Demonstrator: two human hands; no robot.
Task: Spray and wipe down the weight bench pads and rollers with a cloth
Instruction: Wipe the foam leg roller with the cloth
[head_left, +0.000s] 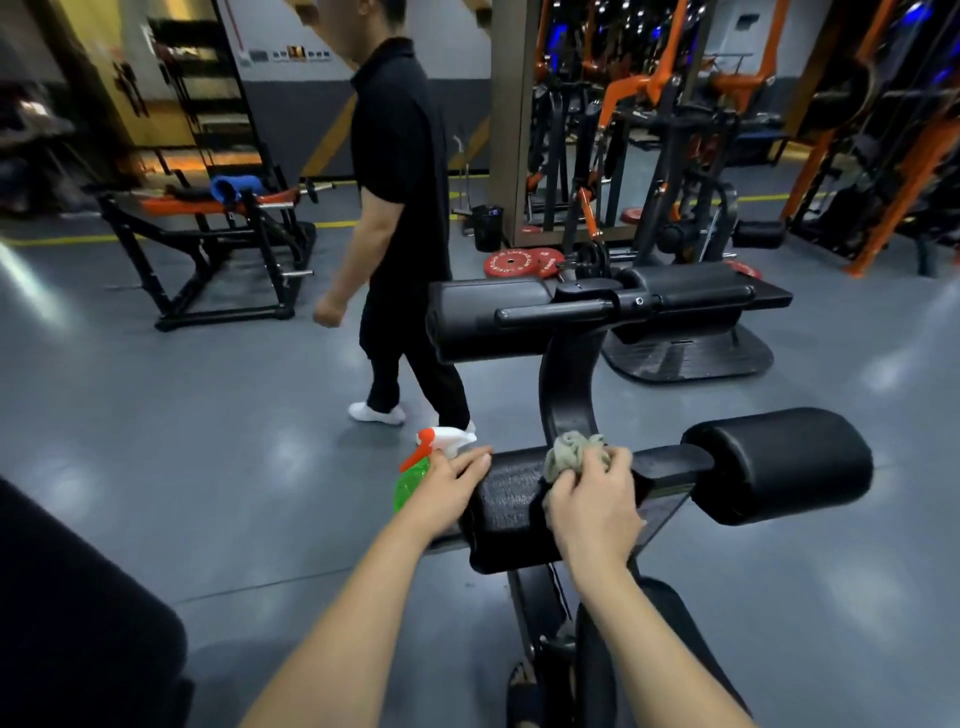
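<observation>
My right hand (595, 506) grips a crumpled grey cloth (571, 453) and presses it on the near left black roller (506, 512) of the weight bench. My left hand (449, 486) holds a green spray bottle (415, 475) with a white and orange trigger head beside that roller's left end, fingertips touching the pad. The near right roller (779, 465) sits on the same bar. Higher up the black post are the upper rollers (485, 322) and a handle bar. A black bench pad (670, 649) lies below my right forearm.
A person in black clothes and white shoes (400, 223) walks across the grey floor just beyond the bench. Red weight plates (511, 262) lie on the floor behind. A black and orange machine (218, 244) stands far left; orange racks fill the right.
</observation>
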